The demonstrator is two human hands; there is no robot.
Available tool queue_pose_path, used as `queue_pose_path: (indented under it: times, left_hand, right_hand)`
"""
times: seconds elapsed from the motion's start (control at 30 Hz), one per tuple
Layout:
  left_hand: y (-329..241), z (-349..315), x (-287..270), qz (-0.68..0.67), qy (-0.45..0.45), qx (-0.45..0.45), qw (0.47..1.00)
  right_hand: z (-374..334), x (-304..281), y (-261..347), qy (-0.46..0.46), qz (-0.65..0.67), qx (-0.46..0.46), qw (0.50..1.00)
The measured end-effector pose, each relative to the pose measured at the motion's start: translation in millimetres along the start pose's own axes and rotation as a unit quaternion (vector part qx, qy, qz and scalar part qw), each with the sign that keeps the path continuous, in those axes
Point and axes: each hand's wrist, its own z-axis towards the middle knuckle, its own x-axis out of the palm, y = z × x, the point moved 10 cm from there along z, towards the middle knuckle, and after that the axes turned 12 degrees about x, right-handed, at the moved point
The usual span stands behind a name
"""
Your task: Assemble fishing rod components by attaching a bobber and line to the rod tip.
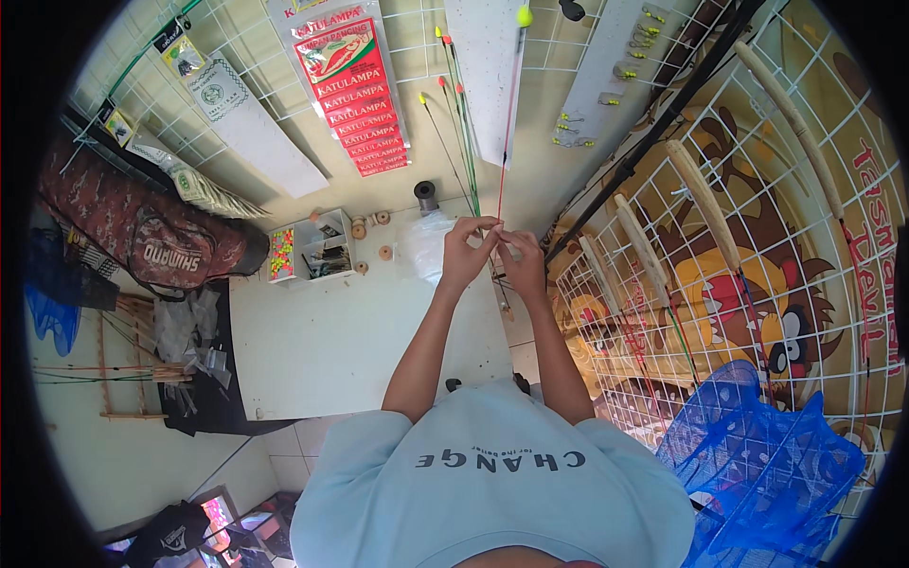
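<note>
A thin red rod (pixel 503 168) stands nearly upright in front of me, with a bright yellow-green ball (pixel 525 16) on its upper end. My left hand (pixel 464 256) pinches it low down, fingertips pressed together. Close against it from the other side, my right hand (pixel 524 262) is closed too, its thumb and fingertips meeting at the same spot. Whether a thread or other small part is between the fingers is too fine to tell. Left of the held rod, several thin rods (pixel 465 123) with yellow and red tips lean on the wall.
Below my hands is a white table (pixel 331 331) with a clear plastic bag (pixel 423 244), a dark spool (pixel 426 196), wooden spools (pixel 359 228) and a divided white box (pixel 322 248). A camouflage bag (pixel 161 232) lies left. A wire grid (pixel 701 275) with rods and blue netting (pixel 757 464) stands right.
</note>
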Motion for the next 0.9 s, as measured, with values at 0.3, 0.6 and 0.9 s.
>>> queue_pose_path:
  times: [0.3,0.6,0.9]
  left_hand:
    - [-0.8,-2.6,-0.4,0.014,0.000,-0.007,1.000]
    - [16.1,-11.4,2.2,0.033,0.016,-0.032,0.999]
    - [41.7,-25.4,7.8,0.042,0.022,-0.091,0.995]
  right_hand:
    - [-3.3,7.6,-2.7,0.029,-0.071,-0.023,0.997]
    - [-4.5,14.4,-12.5,0.063,-0.113,-0.004,0.992]
    - [-5.5,24.1,-41.5,0.047,-0.079,0.053,0.994]
